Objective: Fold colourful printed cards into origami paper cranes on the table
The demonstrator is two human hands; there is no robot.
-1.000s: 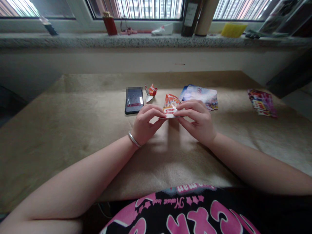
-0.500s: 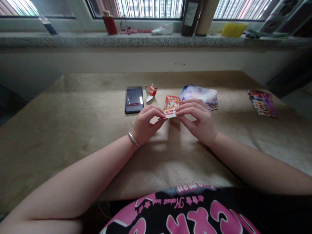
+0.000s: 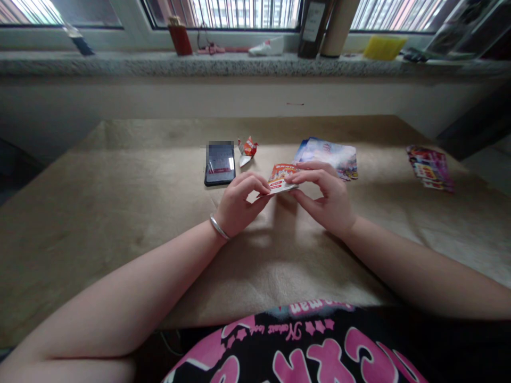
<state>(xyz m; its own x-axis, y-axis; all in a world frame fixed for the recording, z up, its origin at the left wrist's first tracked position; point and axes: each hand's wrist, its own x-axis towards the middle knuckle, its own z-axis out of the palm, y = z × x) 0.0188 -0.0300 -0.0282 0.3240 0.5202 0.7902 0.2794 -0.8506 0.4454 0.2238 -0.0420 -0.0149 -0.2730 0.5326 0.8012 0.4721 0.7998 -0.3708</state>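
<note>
A folded sheet of printed paper (image 3: 281,177), orange at the top and white with red labels below, is held just above the table. My left hand (image 3: 243,202) pinches its near left corner between thumb and fingers. On the opposite edge, my right hand (image 3: 323,197) grips the paper, thumb underneath and fingers on top. Beyond my left hand stands a small folded paper bird (image 3: 248,151) in red, orange and white. A phone (image 3: 220,164) with a lit screen lies to the left of the bird. The paper's underside is hidden.
Behind my right hand lies a stack of bluish printed sheets (image 3: 329,154). Farther right is a fan of pink and red printed papers (image 3: 430,168). The brown-covered table (image 3: 120,213) reaches a wall below a stone windowsill (image 3: 239,65) holding bottles and a yellow block (image 3: 384,48).
The paper's far edge has tipped lower, so the sheet lies flatter between my hands. My right fingers have shifted slightly on it; my left hand stays in place.
</note>
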